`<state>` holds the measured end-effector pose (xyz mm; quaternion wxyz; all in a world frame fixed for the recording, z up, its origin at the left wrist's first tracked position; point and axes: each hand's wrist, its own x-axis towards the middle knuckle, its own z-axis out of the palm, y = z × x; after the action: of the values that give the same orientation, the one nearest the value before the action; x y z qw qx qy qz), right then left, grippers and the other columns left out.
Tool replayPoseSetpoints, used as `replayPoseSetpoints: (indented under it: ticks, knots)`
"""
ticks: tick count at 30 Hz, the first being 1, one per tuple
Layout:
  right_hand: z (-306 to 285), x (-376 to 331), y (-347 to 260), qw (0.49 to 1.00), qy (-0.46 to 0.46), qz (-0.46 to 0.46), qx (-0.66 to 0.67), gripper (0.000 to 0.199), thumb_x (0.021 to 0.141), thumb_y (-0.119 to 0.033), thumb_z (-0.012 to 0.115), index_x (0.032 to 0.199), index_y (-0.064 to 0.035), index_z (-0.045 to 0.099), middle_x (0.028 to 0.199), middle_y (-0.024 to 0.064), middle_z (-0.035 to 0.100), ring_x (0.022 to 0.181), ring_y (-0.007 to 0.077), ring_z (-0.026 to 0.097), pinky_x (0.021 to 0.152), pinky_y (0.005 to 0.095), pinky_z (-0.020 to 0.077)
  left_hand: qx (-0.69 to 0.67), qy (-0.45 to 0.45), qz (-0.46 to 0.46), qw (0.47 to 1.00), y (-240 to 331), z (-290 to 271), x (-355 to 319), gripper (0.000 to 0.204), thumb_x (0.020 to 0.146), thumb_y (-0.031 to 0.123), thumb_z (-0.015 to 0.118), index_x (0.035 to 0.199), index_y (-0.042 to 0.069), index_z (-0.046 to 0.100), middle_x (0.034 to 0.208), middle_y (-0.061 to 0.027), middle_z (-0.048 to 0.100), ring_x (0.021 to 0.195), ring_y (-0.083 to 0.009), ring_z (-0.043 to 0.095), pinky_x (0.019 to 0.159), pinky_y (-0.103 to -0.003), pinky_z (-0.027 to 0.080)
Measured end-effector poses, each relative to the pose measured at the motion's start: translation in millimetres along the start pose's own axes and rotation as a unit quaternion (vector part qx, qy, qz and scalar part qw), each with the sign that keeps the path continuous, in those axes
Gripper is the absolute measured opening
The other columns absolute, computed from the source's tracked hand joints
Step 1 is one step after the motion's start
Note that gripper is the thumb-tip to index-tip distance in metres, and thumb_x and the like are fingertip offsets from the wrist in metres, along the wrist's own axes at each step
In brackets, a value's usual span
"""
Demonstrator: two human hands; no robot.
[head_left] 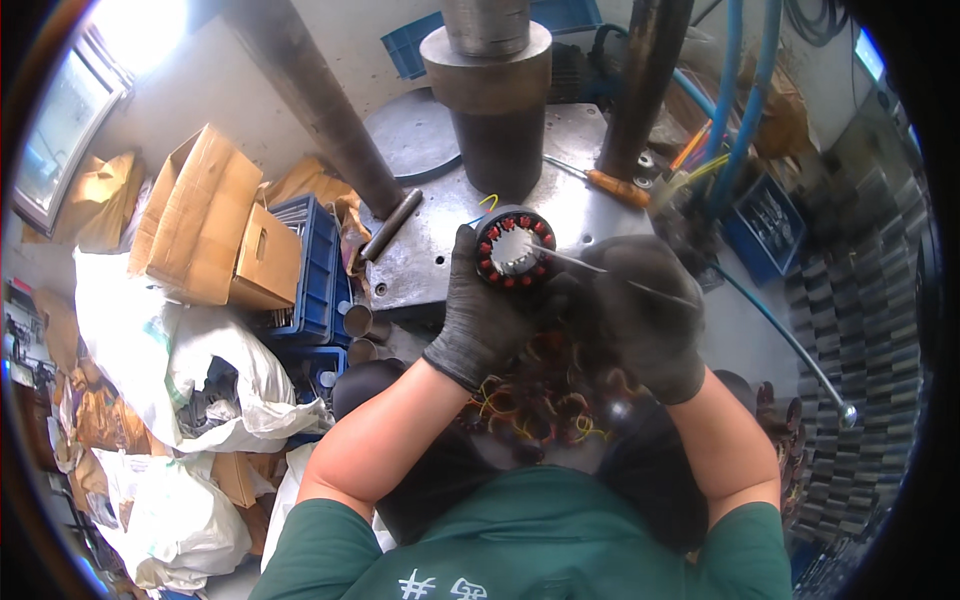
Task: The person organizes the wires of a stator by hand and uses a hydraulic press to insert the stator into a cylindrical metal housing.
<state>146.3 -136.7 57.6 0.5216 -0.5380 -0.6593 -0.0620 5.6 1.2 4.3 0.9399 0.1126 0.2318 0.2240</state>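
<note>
Overhead, a heavy press (497, 90) fills the top of the view, its thick round ram hanging above a grey steel plate (440, 235), with the upper end cut off by the frame; two dark posts (318, 100) rise beside it and also run out of sight. To the person's left lie an open cardboard box (205, 215), a blue crate (310, 265) and white sacks (190, 375), bent by the lens and hard to sort apart. On the lap sits a heap of wound rings (545, 400) with yellow and red wires, mostly in shadow and partly hidden by the forearms. The left hand (480, 310), in a dark glove, is curled around a round motor ring (515, 248) with red coils, held up just over the plate's near edge. The right hand (645, 315), also gloved, is closed on a thin metal rod (600, 270) whose tip reaches the ring's middle; its fingers blur together. A screwdriver (615, 187) lies on the plate behind
</note>
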Motion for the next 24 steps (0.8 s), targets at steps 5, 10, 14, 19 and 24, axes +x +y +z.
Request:
replayPoseSetpoints:
  ticks: [5, 10, 14, 19, 24]
  knots:
    - [9.4, -9.7, 5.2, 0.982, 0.033, 0.082, 0.169, 0.019, 0.09, 0.008, 0.07, 0.105, -0.0037, 0.067, 0.108, 0.0137, 0.072, 0.094, 0.0236, 0.073, 0.081, 0.0336, 0.0598, -0.034, -0.03, -0.048, 0.998, -5.4, -2.0, -2.7, 0.094, 0.085, 0.089, 0.045, 0.137, 0.012, 0.06, 0.124, -0.0151, 0.065, 0.113, -0.0333, 0.062, 0.101, -0.051, 0.051]
    - [13.2, -3.6, 3.9, 0.998, 0.001, 0.017, 0.068, 0.023, 0.084, 0.007, 0.073, 0.103, -0.0027, 0.066, 0.107, 0.0144, 0.071, 0.09, 0.0283, 0.073, 0.08, 0.036, 0.0596, -0.109, -0.228, -0.112, 0.961, -3.1, -7.8, -1.6, 0.109, 0.084, 0.095, 0.034, 0.149, 0.009, 0.05, 0.135, -0.0198, 0.06, 0.124, -0.0365, 0.057, 0.111, -0.05, 0.044]
    - [20.4, -7.4, 8.3, 0.999, 0.002, -0.014, 0.05, 0.025, 0.082, 0.006, 0.074, 0.104, -0.0031, 0.066, 0.107, 0.0148, 0.07, 0.09, 0.0312, 0.073, 0.081, 0.0379, 0.0604, -0.004, -0.032, -0.026, 0.999, -7.7, 9.1, -4.2, 0.104, 0.088, 0.092, 0.034, 0.149, 0.01, 0.05, 0.143, -0.0189, 0.057, 0.133, -0.0358, 0.054, 0.116, -0.051, 0.041]
    - [24.6, -10.2, 11.1, 0.998, -0.007, -0.039, 0.047, 0.022, 0.085, 0.001, 0.074, 0.105, -0.005, 0.066, 0.113, 0.0145, 0.069, 0.093, 0.0332, 0.073, 0.082, 0.0397, 0.0607, -0.016, -0.041, -0.032, 0.999, -9.4, 3.1, -3.0, 0.101, 0.089, 0.09, 0.037, 0.149, 0.011, 0.049, 0.145, -0.0172, 0.056, 0.136, -0.0352, 0.052, 0.12, -0.051, 0.037]
    - [29.3, -14.6, 13.1, 0.998, -0.007, -0.041, 0.044, 0.021, 0.085, -0.001, 0.074, 0.105, -0.0047, 0.067, 0.114, 0.0146, 0.069, 0.095, 0.0339, 0.073, 0.083, 0.0411, 0.0607, -0.077, -0.104, -0.063, 0.99, -7.3, -9.1, -0.2, 0.1, 0.089, 0.089, 0.039, 0.15, 0.01, 0.049, 0.144, -0.0167, 0.056, 0.136, -0.035, 0.052, 0.12, -0.051, 0.037]
